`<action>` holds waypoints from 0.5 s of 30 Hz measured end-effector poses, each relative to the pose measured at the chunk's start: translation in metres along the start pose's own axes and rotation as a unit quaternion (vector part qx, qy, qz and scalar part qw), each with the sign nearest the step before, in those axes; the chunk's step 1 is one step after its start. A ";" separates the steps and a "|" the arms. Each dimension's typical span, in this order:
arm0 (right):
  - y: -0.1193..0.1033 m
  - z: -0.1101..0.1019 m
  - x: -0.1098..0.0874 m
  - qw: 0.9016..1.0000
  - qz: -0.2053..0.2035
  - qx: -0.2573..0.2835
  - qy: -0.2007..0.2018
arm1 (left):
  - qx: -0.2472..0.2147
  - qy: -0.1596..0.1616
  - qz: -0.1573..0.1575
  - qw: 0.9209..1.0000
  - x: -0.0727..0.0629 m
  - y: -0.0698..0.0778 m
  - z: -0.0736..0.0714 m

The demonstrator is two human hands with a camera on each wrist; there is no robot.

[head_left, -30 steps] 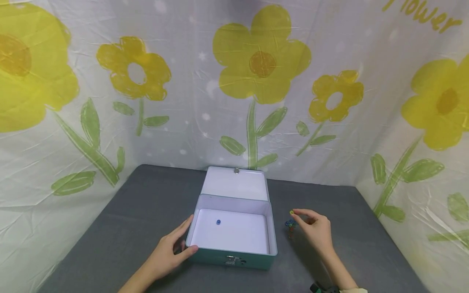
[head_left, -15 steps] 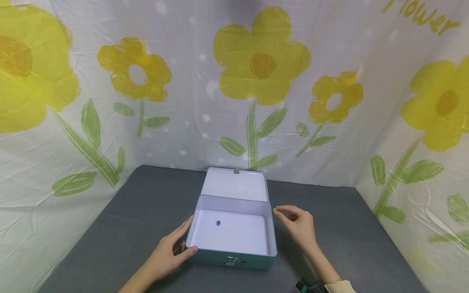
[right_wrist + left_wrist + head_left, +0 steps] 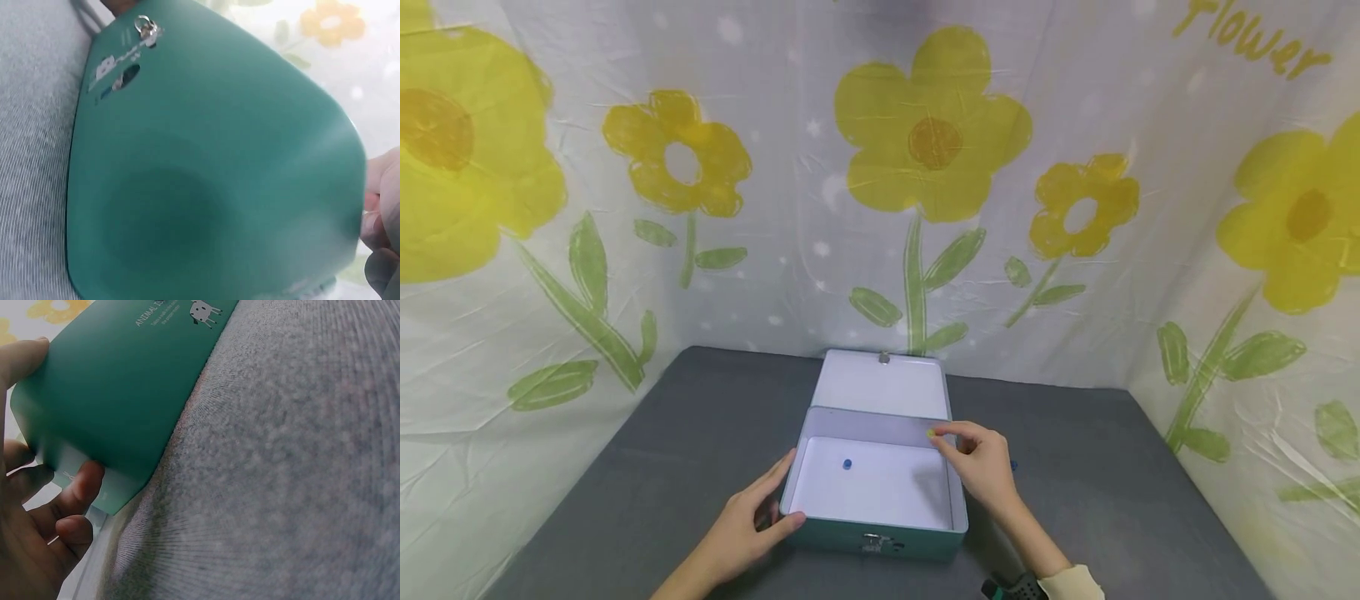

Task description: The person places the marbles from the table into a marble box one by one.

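An uncovered green tin box (image 3: 872, 542) with a white inside stands on the table, its lid (image 3: 883, 383) tipped back. My left hand (image 3: 739, 521) holds the box's front left corner, thumb on the front rim and fingers along the left side; the left wrist view shows this hand (image 3: 47, 519) against the green wall. Over the box's right part, my right hand (image 3: 983, 467) pinches a small yellow-green piece (image 3: 931, 433) between thumb and forefinger. Its exact kind is too small to tell. A small blue piece (image 3: 847, 464) lies on the box floor.
Another small blue thing (image 3: 1013, 465) shows on the grey tabletop (image 3: 1097, 500) just right of my right hand, partly hidden by it. A metal clasp (image 3: 872, 540) sits on the box's front. Behind the table hangs a white curtain (image 3: 790, 283) printed with flowers.
My right hand has moved left with the yellow-green piece, from above the small blue pieces beside the box to over the box's right wall. The left hand keeps its hold.
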State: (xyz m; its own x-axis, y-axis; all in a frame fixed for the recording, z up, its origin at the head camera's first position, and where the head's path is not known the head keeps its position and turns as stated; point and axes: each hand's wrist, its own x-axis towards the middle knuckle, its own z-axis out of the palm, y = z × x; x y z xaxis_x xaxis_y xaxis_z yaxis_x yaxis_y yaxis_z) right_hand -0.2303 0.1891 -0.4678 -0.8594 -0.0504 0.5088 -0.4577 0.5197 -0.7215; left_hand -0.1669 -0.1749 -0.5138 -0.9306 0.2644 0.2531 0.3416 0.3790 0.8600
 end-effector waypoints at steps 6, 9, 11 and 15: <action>-0.006 0.012 0.004 0.999 -0.029 -0.005 -0.014 | 0.000 0.000 0.007 1.000 -0.001 -0.001 0.001; -0.008 0.017 0.007 0.999 -0.053 -0.005 -0.009 | 0.001 0.000 0.022 1.000 -0.001 -0.002 0.001; -0.009 0.021 0.010 0.998 -0.065 -0.003 -0.011 | 0.005 0.003 0.031 1.000 0.000 -0.003 0.001; -0.014 0.027 0.014 0.997 -0.081 0.002 -0.021 | 0.008 0.006 0.026 1.000 0.001 -0.005 0.001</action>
State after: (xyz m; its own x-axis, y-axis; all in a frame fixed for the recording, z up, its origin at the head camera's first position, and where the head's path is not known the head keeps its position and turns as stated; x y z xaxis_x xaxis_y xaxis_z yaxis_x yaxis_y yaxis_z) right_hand -0.2420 0.1582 -0.4637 -0.7834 -0.1695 0.5979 -0.5917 0.4979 -0.6341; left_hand -0.1693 -0.1757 -0.5184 -0.9130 0.2732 0.3031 0.3918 0.3796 0.8381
